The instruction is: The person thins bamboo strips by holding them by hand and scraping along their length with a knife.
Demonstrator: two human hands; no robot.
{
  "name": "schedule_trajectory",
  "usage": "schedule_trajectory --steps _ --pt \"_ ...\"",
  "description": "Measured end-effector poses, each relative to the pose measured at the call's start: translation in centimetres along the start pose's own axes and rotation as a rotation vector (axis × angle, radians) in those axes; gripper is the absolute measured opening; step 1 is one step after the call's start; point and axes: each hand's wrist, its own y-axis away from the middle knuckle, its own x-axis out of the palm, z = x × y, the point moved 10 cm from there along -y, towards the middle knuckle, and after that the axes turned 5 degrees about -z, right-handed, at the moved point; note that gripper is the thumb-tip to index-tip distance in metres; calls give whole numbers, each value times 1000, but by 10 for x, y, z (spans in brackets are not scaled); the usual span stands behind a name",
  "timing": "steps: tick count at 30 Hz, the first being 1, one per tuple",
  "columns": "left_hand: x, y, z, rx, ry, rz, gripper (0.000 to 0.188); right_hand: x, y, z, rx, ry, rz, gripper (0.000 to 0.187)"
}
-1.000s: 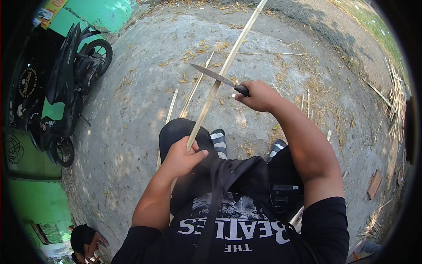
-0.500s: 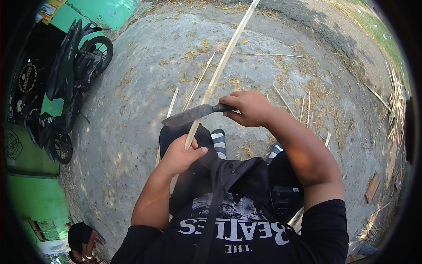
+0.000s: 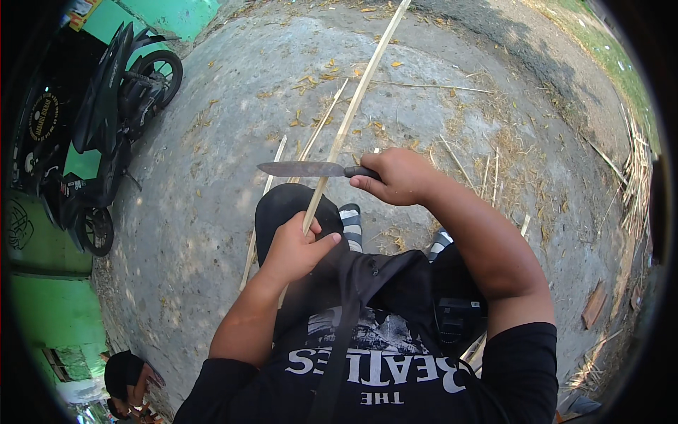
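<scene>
A long, pale bamboo strip (image 3: pixel 359 97) slants away from me, from my lap past the top edge of the view. My left hand (image 3: pixel 298 249) is closed round its near part, above my left thigh. In my right hand (image 3: pixel 401 177) is a knife (image 3: pixel 300 169), gripped by its dark handle. Its broad grey blade lies across the strip, just beyond my left hand, with the tip pointing left. Whether the edge bites into the strip, I cannot tell.
More thin strips (image 3: pixel 323 121) lie on the concrete ground ahead among dry leaves and shavings. A dark motorcycle (image 3: pixel 116 106) stands at the left by a green wall. At the right is a pile of strips (image 3: pixel 639 169). Another person (image 3: pixel 127 381) crouches at the lower left.
The knife blade has turned, showing a narrower face, and its tip has risen to nearly level. My right hand has shifted slightly right. My left hand keeps its hold on the strip.
</scene>
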Motion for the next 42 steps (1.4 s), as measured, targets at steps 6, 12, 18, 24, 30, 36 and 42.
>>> schedule_trajectory --steps 6,12,18,24,30,36,42 --pt "1 1 -12 -31 -58 -3 38 -3 -1 -12 70 32 74 55" --pt "-2 4 -10 34 -101 -35 39 -22 -5 -30 180 17 19 56" --pt "1 4 -12 -57 -84 26 40 -2 7 3 -32 31 38 53" --pt "4 0 -13 21 -156 -8 40 -2 0 -9 56 -50 96 53" --pt "1 2 -9 -19 -83 -9 40 -3 5 9 -46 29 38 54" --pt "0 0 -10 49 -120 -45 40 -11 6 -12 136 6 138 56" --pt "0 3 -12 43 -130 -52 41 -9 1 -19 135 -23 174 59"
